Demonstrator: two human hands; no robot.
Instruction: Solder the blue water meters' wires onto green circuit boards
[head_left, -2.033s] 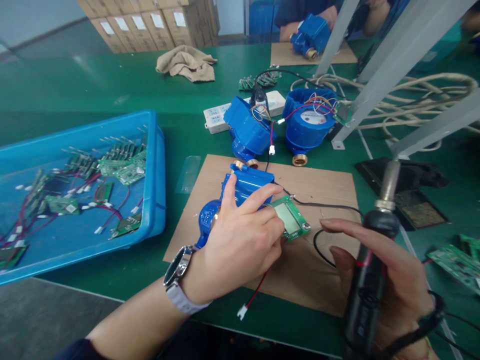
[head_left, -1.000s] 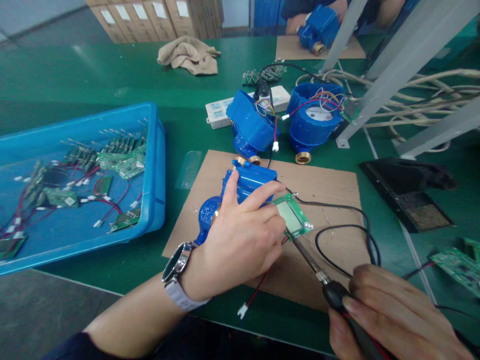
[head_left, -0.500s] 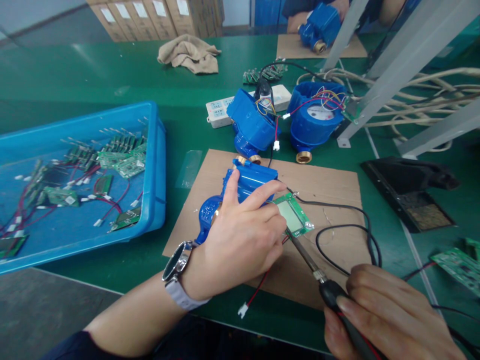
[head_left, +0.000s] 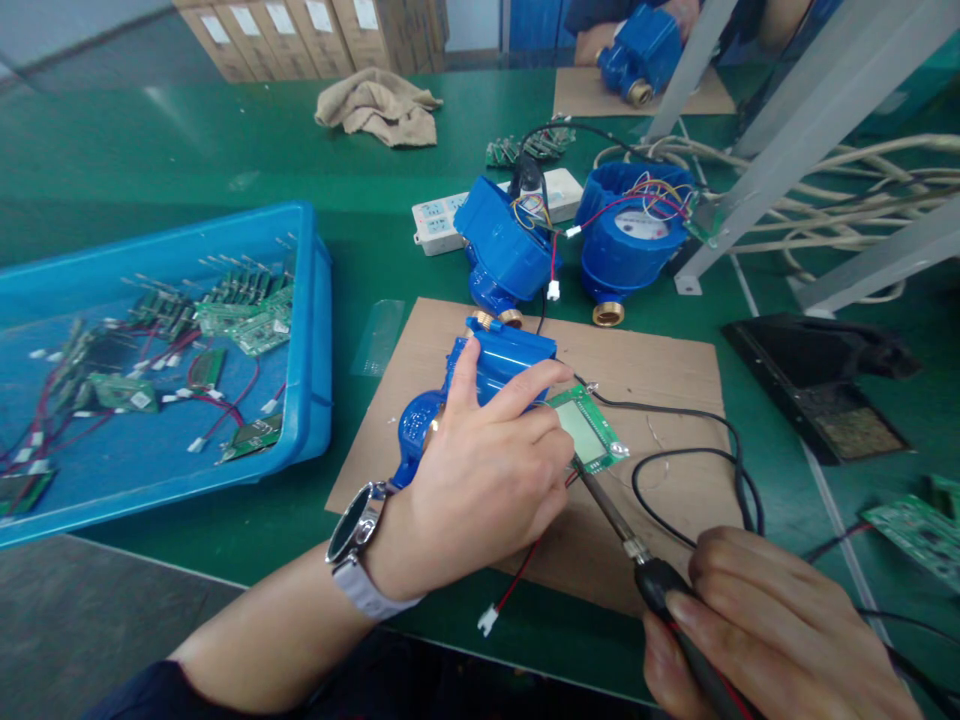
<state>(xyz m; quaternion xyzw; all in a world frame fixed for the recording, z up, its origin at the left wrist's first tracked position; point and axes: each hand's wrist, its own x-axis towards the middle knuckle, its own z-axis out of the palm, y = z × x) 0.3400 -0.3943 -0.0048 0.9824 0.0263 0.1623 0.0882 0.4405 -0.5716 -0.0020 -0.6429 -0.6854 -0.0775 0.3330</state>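
Note:
My right hand (head_left: 772, 610) is closed round the dark handle of a soldering iron (head_left: 664, 590). Its tip reaches the lower left edge of a green circuit board (head_left: 587, 430) with a pale display. My left hand (head_left: 495, 450) lies over a blue water meter (head_left: 502, 355) and steadies it, index and middle fingers stretched across it. The other fingers curl beside the board; the thumb and what those fingers touch are hidden. Beneath my left hand, a red and black lead (head_left: 517, 580) runs out to a white plug.
A cardboard sheet (head_left: 660, 365) lies under the work. At left stands a blue bin (head_left: 307, 330) with boards and leads. Two more meters (head_left: 510, 245) stand behind, near a power strip (head_left: 439, 225). At right are a soldering-iron stand (head_left: 817, 385) and a black cable (head_left: 739, 450). Another person's hands hold a meter (head_left: 645, 50) beyond.
My right hand and the soldering iron's handle have shifted very slightly left. The tip stays at the board's edge, and my left hand has hardly moved.

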